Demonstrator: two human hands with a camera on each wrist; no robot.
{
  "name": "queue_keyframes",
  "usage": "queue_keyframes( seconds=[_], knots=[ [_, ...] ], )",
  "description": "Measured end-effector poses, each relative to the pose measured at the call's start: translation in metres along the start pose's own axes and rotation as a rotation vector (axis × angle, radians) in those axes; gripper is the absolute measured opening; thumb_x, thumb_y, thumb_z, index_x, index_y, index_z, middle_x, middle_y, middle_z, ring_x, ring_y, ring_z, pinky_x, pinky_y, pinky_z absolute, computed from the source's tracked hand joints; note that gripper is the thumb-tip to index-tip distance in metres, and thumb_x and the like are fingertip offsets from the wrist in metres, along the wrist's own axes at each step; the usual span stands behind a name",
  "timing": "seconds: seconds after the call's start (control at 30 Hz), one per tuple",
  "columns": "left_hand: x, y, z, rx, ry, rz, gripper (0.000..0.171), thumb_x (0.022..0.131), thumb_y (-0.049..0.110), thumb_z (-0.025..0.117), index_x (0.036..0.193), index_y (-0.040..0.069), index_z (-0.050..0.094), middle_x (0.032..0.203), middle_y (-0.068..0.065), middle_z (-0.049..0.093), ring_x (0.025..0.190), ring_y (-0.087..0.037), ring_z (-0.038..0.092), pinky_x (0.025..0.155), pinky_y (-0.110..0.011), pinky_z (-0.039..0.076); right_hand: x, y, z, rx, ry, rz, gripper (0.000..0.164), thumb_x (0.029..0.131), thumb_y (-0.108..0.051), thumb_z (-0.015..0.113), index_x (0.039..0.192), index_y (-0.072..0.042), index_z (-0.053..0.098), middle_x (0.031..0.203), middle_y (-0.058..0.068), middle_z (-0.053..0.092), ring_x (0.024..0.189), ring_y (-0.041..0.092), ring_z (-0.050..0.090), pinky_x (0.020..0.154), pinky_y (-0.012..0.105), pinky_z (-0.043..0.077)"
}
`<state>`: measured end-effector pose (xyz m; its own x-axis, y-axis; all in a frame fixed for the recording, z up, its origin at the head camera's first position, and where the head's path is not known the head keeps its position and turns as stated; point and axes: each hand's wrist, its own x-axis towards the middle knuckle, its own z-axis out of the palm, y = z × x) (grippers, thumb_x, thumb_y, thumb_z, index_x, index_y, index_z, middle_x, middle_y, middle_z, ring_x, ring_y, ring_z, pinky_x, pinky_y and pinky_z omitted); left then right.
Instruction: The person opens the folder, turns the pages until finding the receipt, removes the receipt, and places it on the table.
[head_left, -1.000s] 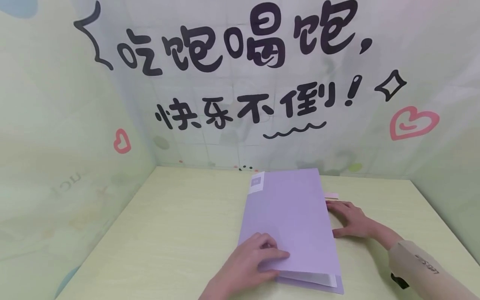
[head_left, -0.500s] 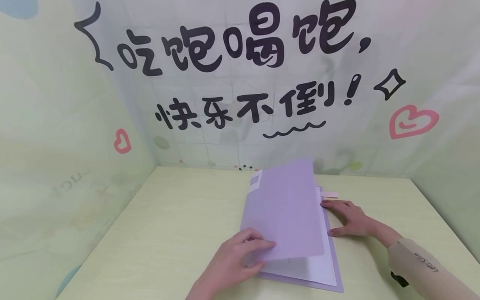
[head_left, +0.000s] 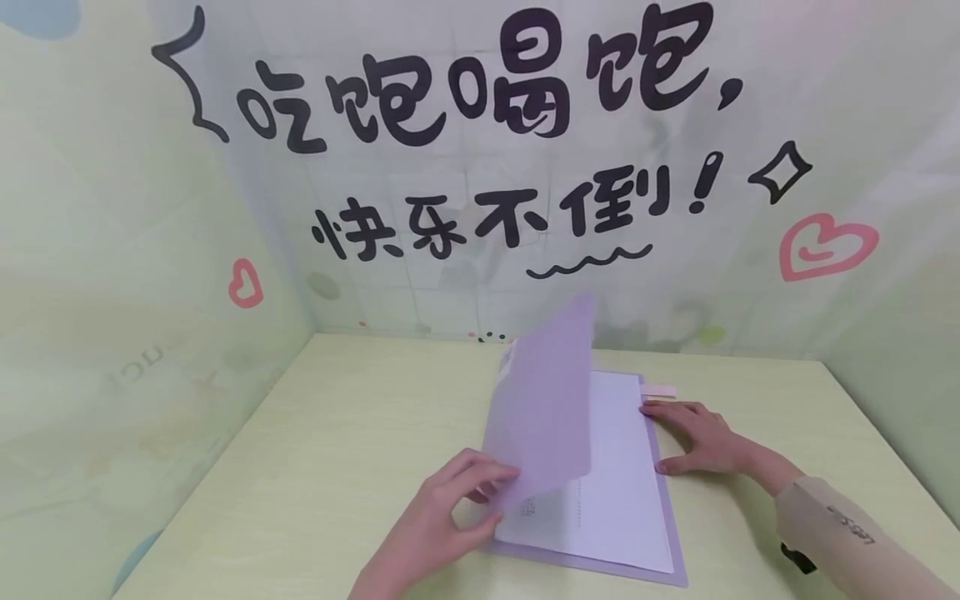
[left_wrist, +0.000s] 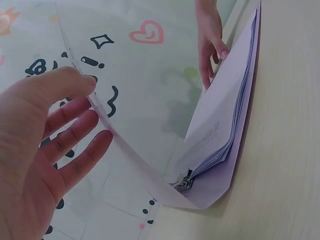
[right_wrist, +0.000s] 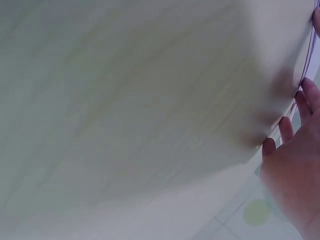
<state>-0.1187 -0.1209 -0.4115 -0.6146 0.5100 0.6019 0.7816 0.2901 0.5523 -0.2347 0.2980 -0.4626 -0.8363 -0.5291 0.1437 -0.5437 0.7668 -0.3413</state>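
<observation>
A purple ring-binder folder [head_left: 555, 408] lies on the table with its front cover raised and tilted to the left. Beneath the cover shows a stack of white paper [head_left: 615, 475]; its metal clip [left_wrist: 185, 180] sits by the spine in the left wrist view. My left hand [head_left: 435, 517] pinches the cover along its near edge, the thumb below and the fingers against the outer face. At the folder's right edge, my right hand [head_left: 697, 437] rests with spread, relaxed fingers touching the rim. A pink tab [head_left: 660, 390] pokes out beyond the right side.
The pale wood-grain table [head_left: 322, 467] extends on both sides of the folder. Behind it stands a printed backdrop [head_left: 465, 300] with black lettering and pink hearts, with side panels at left and right. A beige sleeve [head_left: 840, 521] covers the right forearm.
The front cover has swung up and leftward with my left hand, exposing the white pages. My right hand has stayed at the right edge, almost unmoved.
</observation>
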Motion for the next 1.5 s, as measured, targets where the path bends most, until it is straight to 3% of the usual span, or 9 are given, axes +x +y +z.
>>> queue_keyframes(
  seconds=[0.33, 0.7, 1.13, 1.27, 1.4, 1.5],
  knots=[
    [-0.007, -0.001, -0.007, 0.027, 0.054, -0.025, 0.073, 0.072, -0.016, 0.064, 0.139, 0.012, 0.053, 0.116, -0.005, 0.056, 0.088, -0.01, 0.062, 0.073, -0.015, 0.056, -0.003, -0.003, -0.001, 0.025, -0.023, 0.04, 0.085, 0.076, -0.05, 0.078, 0.144, -0.011, 0.047, 0.152, 0.017, 0.044, 0.128, 0.049, 0.04, 0.091, 0.067, 0.036],
    [-0.019, -0.006, -0.013, 0.005, 0.158, -0.096, 0.079, 0.071, -0.021, 0.06, 0.143, 0.009, 0.046, 0.119, -0.006, 0.055, 0.093, -0.009, 0.056, 0.071, -0.018, 0.058, -0.004, -0.003, -0.002, 0.035, -0.02, 0.044, 0.084, 0.076, -0.049, 0.079, 0.144, -0.012, 0.046, 0.152, 0.017, 0.044, 0.128, 0.049, 0.04, 0.092, 0.07, 0.035],
    [-0.035, -0.005, -0.02, -0.019, 0.347, -0.298, 0.063, 0.075, -0.023, 0.058, 0.128, 0.009, 0.05, 0.112, -0.001, 0.054, 0.093, -0.004, 0.054, 0.069, -0.025, 0.06, 0.0, -0.002, -0.001, 0.031, -0.032, 0.048, 0.084, 0.077, -0.05, 0.077, 0.146, -0.013, 0.045, 0.153, 0.016, 0.042, 0.129, 0.049, 0.038, 0.093, 0.07, 0.034],
    [-0.039, -0.004, -0.029, -0.049, 0.39, -0.327, 0.053, 0.08, -0.021, 0.059, 0.126, 0.005, 0.052, 0.11, -0.005, 0.059, 0.094, -0.002, 0.058, 0.068, -0.028, 0.061, 0.0, -0.001, 0.0, 0.044, -0.038, 0.058, 0.085, 0.077, -0.051, 0.077, 0.146, -0.013, 0.045, 0.154, 0.017, 0.041, 0.13, 0.049, 0.037, 0.094, 0.071, 0.032],
    [-0.042, -0.002, -0.044, -0.086, 0.451, -0.274, 0.047, 0.082, -0.022, 0.058, 0.124, -0.002, 0.052, 0.106, -0.005, 0.06, 0.092, -0.004, 0.06, 0.063, -0.029, 0.061, 0.0, -0.001, 0.001, 0.045, -0.039, 0.056, 0.085, 0.077, -0.051, 0.077, 0.146, -0.014, 0.045, 0.153, 0.017, 0.042, 0.13, 0.049, 0.037, 0.093, 0.07, 0.033],
    [-0.044, 0.001, -0.059, -0.15, 0.516, -0.315, 0.05, 0.083, -0.025, 0.056, 0.129, -0.007, 0.047, 0.107, -0.003, 0.06, 0.091, -0.006, 0.062, 0.064, -0.026, 0.06, 0.0, -0.002, 0.0, 0.046, -0.038, 0.047, 0.085, 0.077, -0.05, 0.078, 0.146, -0.013, 0.045, 0.153, 0.017, 0.042, 0.129, 0.049, 0.038, 0.093, 0.07, 0.033]
  ],
)
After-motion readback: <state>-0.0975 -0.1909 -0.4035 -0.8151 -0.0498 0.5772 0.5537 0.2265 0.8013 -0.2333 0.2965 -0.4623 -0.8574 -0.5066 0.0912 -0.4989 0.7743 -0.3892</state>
